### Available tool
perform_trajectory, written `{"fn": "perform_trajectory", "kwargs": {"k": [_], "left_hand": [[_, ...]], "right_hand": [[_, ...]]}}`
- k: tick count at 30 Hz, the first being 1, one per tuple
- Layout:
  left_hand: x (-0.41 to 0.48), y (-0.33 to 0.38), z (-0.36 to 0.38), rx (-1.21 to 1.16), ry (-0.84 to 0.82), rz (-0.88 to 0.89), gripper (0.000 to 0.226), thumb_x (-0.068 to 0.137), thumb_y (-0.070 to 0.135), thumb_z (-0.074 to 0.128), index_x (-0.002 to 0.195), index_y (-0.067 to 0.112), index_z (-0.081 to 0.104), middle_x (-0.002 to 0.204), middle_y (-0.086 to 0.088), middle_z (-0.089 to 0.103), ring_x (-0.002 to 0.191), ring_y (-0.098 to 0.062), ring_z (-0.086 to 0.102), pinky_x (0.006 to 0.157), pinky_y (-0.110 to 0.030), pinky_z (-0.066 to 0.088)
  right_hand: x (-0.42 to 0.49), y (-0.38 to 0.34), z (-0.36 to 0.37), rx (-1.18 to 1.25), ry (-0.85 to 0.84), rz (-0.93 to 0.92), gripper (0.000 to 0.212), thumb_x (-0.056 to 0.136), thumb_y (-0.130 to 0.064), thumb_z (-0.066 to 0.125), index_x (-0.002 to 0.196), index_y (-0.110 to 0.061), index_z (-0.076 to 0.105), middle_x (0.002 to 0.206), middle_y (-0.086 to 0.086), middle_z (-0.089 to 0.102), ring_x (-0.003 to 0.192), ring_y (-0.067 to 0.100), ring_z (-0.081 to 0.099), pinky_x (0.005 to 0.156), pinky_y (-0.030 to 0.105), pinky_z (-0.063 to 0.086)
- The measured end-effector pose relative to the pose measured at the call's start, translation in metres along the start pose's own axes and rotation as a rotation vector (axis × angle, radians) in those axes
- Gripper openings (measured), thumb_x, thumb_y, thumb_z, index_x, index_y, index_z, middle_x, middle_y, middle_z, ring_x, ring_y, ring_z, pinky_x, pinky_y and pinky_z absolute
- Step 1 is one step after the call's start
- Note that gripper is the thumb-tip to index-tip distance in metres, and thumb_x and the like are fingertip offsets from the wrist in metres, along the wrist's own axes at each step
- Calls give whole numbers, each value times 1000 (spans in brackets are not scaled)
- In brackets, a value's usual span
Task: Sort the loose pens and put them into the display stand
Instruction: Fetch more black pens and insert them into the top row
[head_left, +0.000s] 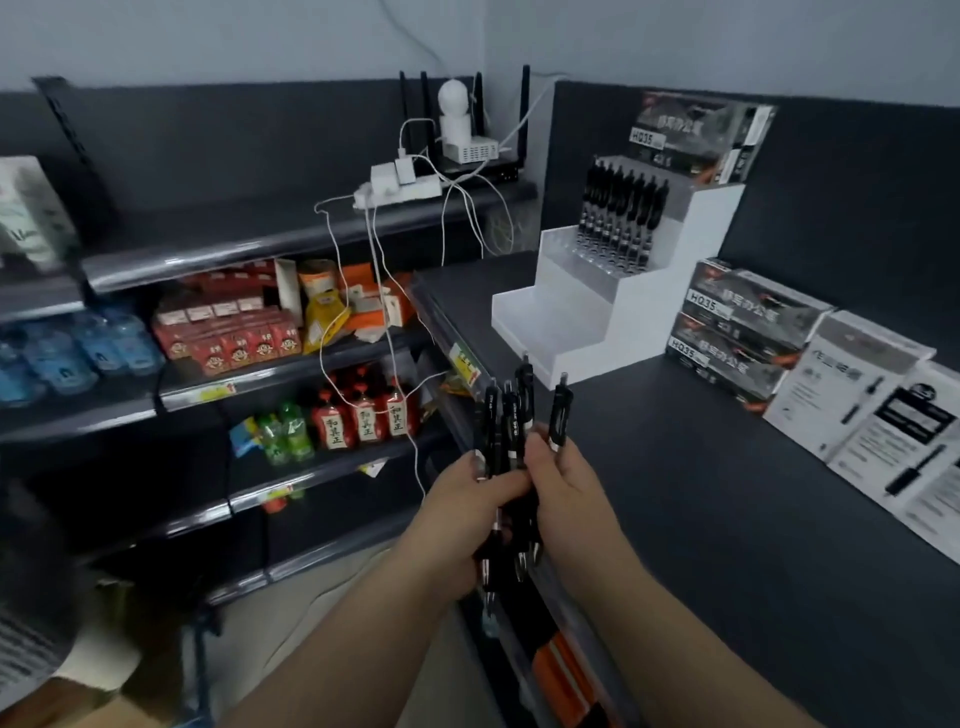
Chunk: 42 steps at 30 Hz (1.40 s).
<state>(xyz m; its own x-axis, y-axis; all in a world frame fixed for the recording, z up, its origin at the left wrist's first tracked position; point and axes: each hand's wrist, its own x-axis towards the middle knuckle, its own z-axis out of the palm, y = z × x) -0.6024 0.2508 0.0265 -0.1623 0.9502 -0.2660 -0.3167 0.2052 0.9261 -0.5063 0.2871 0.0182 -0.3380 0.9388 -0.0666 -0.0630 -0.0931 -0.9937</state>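
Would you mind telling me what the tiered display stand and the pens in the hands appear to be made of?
The display stand looks like smooth white plastic or acrylic, with see-through glossy step fronts. The pens seem black plastic, slightly shiny, with pale bands.

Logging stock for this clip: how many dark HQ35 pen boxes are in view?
3. One HQ35 box stands atop the display stand; two more lie stacked on the counter to its right, upper box on lower box. Others may be hidden off frame.
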Motion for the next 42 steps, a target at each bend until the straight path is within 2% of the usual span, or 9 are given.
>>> {"fn": "perform_trajectory", "kwargs": {"k": [3,7,12,15,19,26,30,34,42], "left_hand": [[38,17,-20,-60,7,10,12,88,7,61,95,10,69,84,-11,74,72,-22,71,60,-31,55],[98,43,-53,-26,3,24,14,85,9,65,98,4,63,79,-13,71,70,-27,65,69,-39,51],[172,85,-83,13,-125,2,11,85,9,65,96,6,64,69,-4,70,63,-17,65,57,-26,49],[207,103,-88,45,-197,-6,4,87,9,63,85,12,64,68,-1,71,68,-17,63,49,-24,40],[238,114,-80,93,-286,-12,11,87,10,63,98,8,64,68,1,70,55,-10,62,49,-24,40],[274,126,-48,134,-349,78,13,81,9,69,91,14,63,91,-9,72,71,-18,63,58,-29,42],[288,135,-30,185,-375,134,17,79,10,71,93,13,62,103,-18,70,76,-21,61,63,-33,42],[303,139,-20,195,-344,174,18,78,10,73,93,13,63,101,-18,70,80,-24,62,72,-41,44],[317,144,-5,220,-368,186,23,78,12,73,99,7,65,91,-12,69,79,-24,61,64,-34,43]], "right_hand": [[44,-3,14,-78,134,-82,14,97,-28,45,94,-27,59,91,-1,69,86,14,67,80,38,54],[100,-13,30,-179,292,-105,21,96,-32,45,78,-23,51,62,-2,49,51,9,44,51,28,38],[159,-30,51,-124,399,-43,23,98,-36,38,84,-19,44,60,-1,39,46,11,31,42,26,26],[180,-41,56,-55,512,-54,15,99,-25,33,96,-16,45,66,1,42,47,12,33,44,27,26],[194,-55,42,-165,667,-76,16,99,-27,38,99,-14,48,70,3,46,54,13,43,47,22,33],[214,-97,-23,-307,930,-365,16,92,-26,58,81,-18,66,54,-15,54,46,-2,41,53,16,37],[228,-121,-58,-417,1096,-475,22,90,-28,60,108,-18,67,85,-9,69,71,2,60,68,19,47],[244,-131,-77,-531,1127,-511,29,93,-24,56,120,-15,61,89,-9,65,76,3,59,72,14,45],[253,-124,-84,-815,1104,-493,29,95,-20,52,122,-10,58,100,1,67,91,16,61,82,29,49]]}}
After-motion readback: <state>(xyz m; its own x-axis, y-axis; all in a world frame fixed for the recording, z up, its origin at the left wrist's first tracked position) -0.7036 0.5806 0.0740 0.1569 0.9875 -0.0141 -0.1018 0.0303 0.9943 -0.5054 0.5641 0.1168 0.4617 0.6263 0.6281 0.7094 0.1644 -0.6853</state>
